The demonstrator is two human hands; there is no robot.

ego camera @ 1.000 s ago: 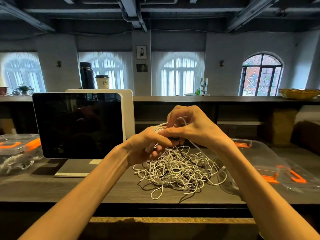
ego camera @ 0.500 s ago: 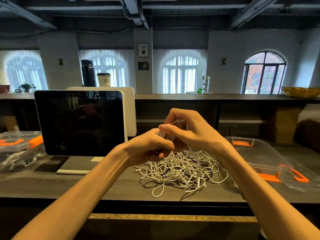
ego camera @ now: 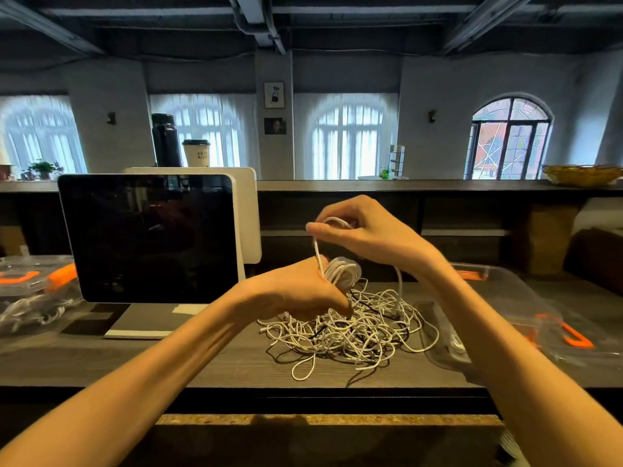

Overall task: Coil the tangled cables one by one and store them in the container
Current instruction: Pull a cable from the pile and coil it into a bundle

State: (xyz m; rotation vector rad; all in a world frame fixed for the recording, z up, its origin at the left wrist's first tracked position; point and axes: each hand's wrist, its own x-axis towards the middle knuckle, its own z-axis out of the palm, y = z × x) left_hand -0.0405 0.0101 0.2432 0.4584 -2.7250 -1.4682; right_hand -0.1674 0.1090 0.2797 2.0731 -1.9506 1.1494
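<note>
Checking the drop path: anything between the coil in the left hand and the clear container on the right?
Only the right hand and forearm, which cross in front of the clear container while pinching the cable's free end. The coil sits in the left hand above the tangled pile. Whether the container is lidded is unclear.

Dark wooden counter [ego camera: 209,362]; cable tangle [ego camera: 350,328], monitor [ego camera: 148,237], clear containers [ego camera: 526,318] on it.

Dark beams [ego camera: 256,15] cross the top; curtained arched windows [ego camera: 344,136] glow mid-frame in grey walls [ego camera: 435,82]; a dark wooden counter [ego camera: 209,362] fills the bottom.
</note>
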